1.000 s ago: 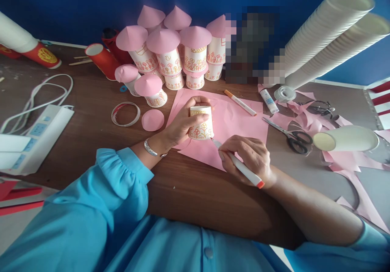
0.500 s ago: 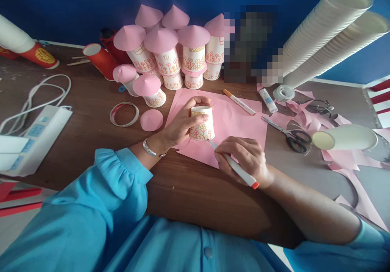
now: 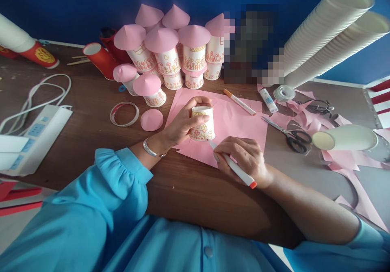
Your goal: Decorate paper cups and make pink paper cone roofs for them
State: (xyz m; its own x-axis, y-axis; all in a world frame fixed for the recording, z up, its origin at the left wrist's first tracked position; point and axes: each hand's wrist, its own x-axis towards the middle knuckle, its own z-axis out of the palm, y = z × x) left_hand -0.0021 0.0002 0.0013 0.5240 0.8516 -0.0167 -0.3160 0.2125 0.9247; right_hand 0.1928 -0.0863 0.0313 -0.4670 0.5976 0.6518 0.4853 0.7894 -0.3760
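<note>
My left hand (image 3: pixel 183 121) is wrapped round a small upturned paper cup (image 3: pixel 202 125) with drawn flowers, which stands on a pink paper sheet (image 3: pixel 237 121). A white marker with an orange end (image 3: pixel 234 167) is gripped in my right hand (image 3: pixel 243 158); its tip touches the cup's lower rim. A loose pink paper cone (image 3: pixel 151 119) lies just left of my left hand. Behind, a cluster of decorated cups with pink cone lids (image 3: pixel 170 52) is stacked against the blue wall.
Scissors (image 3: pixel 289 136), a second marker (image 3: pixel 239 101), a glue tube (image 3: pixel 268 100), tape rolls (image 3: pixel 124 114) and pink scraps (image 3: pixel 344 158) lie around. Tall white cup stacks (image 3: pixel 329 32) lean at right. A power strip (image 3: pixel 33 136) and red cups (image 3: pixel 102 58) sit left.
My right hand and the marker have shifted slightly left, bringing the tip against the cup's base. The left hand keeps its hold on the cup.
</note>
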